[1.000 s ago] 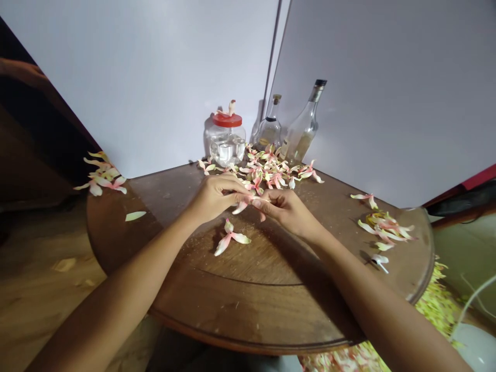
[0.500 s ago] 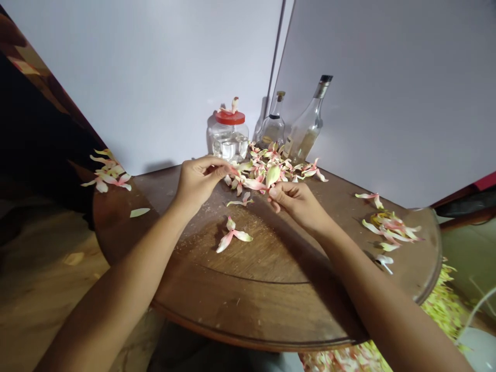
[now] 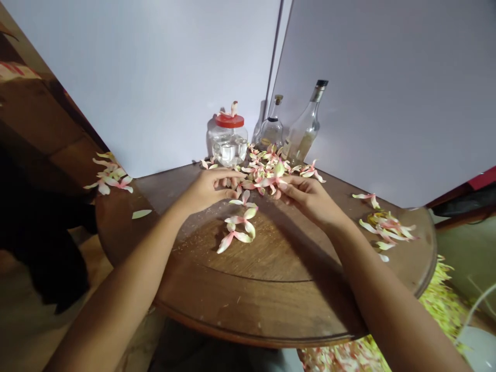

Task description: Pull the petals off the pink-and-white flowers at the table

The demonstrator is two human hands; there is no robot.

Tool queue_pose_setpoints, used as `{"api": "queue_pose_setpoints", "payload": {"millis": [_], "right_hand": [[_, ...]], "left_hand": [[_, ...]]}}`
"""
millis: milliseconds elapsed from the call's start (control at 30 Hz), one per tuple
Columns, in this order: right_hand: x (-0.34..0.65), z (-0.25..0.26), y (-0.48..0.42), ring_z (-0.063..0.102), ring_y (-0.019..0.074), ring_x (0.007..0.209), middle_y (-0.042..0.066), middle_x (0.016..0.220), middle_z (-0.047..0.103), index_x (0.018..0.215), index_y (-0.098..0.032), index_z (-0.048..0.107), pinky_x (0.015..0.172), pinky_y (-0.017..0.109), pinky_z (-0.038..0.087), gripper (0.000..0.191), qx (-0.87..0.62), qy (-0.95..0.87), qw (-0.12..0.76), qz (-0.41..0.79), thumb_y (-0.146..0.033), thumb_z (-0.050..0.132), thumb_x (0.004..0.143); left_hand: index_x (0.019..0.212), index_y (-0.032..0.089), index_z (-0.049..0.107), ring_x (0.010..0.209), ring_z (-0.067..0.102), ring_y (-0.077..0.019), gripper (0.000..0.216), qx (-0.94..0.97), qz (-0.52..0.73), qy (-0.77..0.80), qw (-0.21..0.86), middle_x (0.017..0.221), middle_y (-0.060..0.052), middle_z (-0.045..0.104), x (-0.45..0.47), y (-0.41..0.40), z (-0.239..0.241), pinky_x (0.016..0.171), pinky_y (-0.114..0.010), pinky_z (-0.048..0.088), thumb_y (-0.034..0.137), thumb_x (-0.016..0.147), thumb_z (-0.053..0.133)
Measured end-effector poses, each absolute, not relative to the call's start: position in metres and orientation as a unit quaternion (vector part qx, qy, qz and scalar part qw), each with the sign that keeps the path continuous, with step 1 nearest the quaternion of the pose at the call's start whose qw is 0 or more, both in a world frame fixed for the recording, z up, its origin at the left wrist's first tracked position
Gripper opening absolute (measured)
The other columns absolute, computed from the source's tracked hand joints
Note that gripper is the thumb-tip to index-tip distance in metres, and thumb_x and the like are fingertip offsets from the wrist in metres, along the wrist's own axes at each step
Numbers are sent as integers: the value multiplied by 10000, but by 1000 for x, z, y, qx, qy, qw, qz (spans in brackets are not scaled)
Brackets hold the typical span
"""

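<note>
At the far left edge of the round wooden table (image 3: 271,310) lies a small heap of petals (image 3: 109,173), cream and yellow-green with pink bases, and just beside it one single pale green petal (image 3: 141,213) alone on the wood.

The left hand (image 3: 211,188) rests low over the table, its fingers curled and reaching to the right into the main pile. It touches the petals at its fingertips, but I cannot tell if it really pinches one or only lies on them. In front of this hand, nearer to the person, a few loose petals (image 3: 238,227) are spread like a little star: long narrow blades, pink in the middle, pale cream and green at the tips.

Behind, against the wall, stands a clear jar with a red lid (image 3: 228,138); a petal sits on top of the lid. To its right are two glass bottles, a short one (image 3: 271,129) and a tall one (image 3: 306,126).

The main pile of petals (image 3: 267,165) lies between the bottles and the hands. The right hand (image 3: 310,199) has its fingers closed on a pink-and-green petal (image 3: 274,175), lifted a little at the pile's front edge.

Further right another heap of petals (image 3: 385,225) lies near the table rim.
</note>
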State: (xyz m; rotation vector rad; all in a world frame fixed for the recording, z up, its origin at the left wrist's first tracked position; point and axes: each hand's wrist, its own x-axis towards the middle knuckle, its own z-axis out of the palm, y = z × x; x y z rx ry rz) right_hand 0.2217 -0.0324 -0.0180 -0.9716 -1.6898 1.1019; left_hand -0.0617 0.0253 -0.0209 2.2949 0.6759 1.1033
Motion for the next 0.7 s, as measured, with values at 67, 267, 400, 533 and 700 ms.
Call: {"api": "queue_pose_setpoints", "payload": {"millis": [67, 267, 400, 533, 700], "right_hand": [[212, -17, -36, 443, 108, 609, 2, 689, 571, 818, -154, 714, 591, 267, 322, 358, -389, -705, 403, 434, -474, 636, 959], [193, -21, -41, 464, 99, 571, -7, 632, 591, 744, -149, 695, 569, 254, 349, 399, -371, -737, 378, 420, -491, 647, 943], [193, -22, -41, 538, 114, 629, 27, 703, 667, 755, -142, 688, 616, 258, 397, 387, -370, -742, 377, 413, -479, 656, 942], [191, -19, -43, 528, 109, 613, 20, 683, 650, 732, -144, 670, 607, 260, 390, 385, -366, -746, 374, 412, -469, 664, 939], [185, -17, -45, 419, 89, 538, -28, 583, 513, 650, -163, 581, 525, 252, 315, 447, -375, -744, 389, 393, -510, 682, 913]], "left_hand": [[1189, 290, 734, 741, 637, -130, 397, 830, 464, 228, 209, 974, -50, 755, -46, 20, -26, 623, -246, 496, 408, 816, 796], [1003, 254, 788, 830, 699, -146, 151, 837, 479, 178, 199, 917, -47, 772, -23, 11, -36, 748, -281, 541, 261, 852, 777], [973, 249, 785, 765, 684, -128, 115, 831, 477, 179, 224, 888, -34, 770, -23, 9, -34, 688, -262, 519, 267, 861, 771], [884, 241, 792, 777, 679, -133, 48, 820, 496, 175, 227, 844, -30, 765, -24, 10, -33, 711, -274, 530, 210, 858, 766], [848, 250, 802, 761, 675, -146, 36, 804, 520, 173, 231, 801, -31, 768, -24, 11, -32, 705, -299, 545, 281, 848, 784]]}}
